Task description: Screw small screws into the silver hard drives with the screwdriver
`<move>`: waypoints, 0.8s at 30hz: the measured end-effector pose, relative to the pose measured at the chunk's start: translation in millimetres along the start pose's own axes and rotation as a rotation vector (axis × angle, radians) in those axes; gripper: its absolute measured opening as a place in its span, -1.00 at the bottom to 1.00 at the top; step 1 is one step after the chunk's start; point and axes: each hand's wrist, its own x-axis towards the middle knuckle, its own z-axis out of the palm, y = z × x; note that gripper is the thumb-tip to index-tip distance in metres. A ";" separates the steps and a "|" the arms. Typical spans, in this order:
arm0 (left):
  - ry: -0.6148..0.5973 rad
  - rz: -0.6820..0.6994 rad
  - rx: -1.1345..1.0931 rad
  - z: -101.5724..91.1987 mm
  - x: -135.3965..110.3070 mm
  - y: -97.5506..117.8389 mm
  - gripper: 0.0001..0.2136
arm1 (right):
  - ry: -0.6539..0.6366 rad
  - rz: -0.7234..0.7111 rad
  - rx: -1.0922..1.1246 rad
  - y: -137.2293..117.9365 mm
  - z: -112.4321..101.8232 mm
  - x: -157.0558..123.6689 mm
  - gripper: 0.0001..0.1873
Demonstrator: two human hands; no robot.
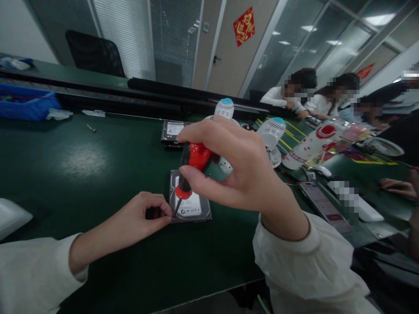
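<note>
A hard drive lies label side up on the green table in front of me. My right hand is wrapped round the red and black handle of a screwdriver, which leans with its shaft pointing down at the drive's near left corner. At that same corner the thumb and fingertips of my left hand are pinched together, right beside the screwdriver tip. Whatever sits between those fingertips is too small to make out. Behind my right hand, more hard drives lie stacked, partly covered by it.
Two small white fans stand beyond my right hand. To the right are a patterned bottle, a phone and a white power bank-like block. A blue bin and a small screw-like piece are at left. Several people sit at far right.
</note>
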 end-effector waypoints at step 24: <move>0.014 -0.002 -0.017 -2.0 1.0 9.3 -0.86 | 0.058 -0.031 -0.065 -1.5 -2.0 1.0 -0.74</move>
